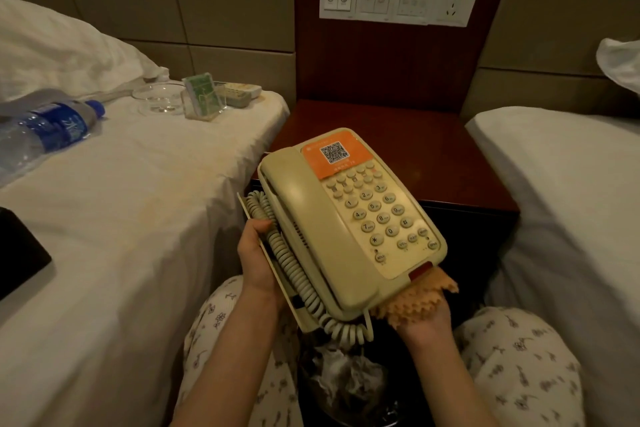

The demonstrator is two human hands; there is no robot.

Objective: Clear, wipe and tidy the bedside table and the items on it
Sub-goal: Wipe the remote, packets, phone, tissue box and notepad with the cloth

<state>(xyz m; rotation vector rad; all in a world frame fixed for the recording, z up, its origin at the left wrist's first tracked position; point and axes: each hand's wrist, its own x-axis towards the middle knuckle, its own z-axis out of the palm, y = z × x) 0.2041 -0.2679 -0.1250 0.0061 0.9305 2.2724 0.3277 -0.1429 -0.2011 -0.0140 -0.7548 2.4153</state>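
Fingers of my right hand (427, 321) are hidden beneath the telephone (349, 218), so I cannot tell whether they lie straight or curl. Only the upturned palm shows, under the set's near right corner, with an orange cloth (417, 302) bunched between palm and casing, its zigzag hem poking out. My left hand (258, 253) grips the set's left side, thumb clamped on top beside the coiled cord (294, 274). Its other fingers are out of sight underneath, against a thin pale card (300, 317) of which only the edge shows. Between the two hands the telephone hangs tilted, its far end over the front edge of the bedside table (398, 135), a dark glossy wood. The set is yellowed cream plastic with round keys, the handset seated on its left and an orange sticker with a square code at its far end; the small print is unreadable. At the left bed's far corner stand a glass ashtray (161, 97) and a clear card holder (204, 97), which half hides a remote (239, 92). A water bottle (52, 128) lies on its side, cut off by the frame.
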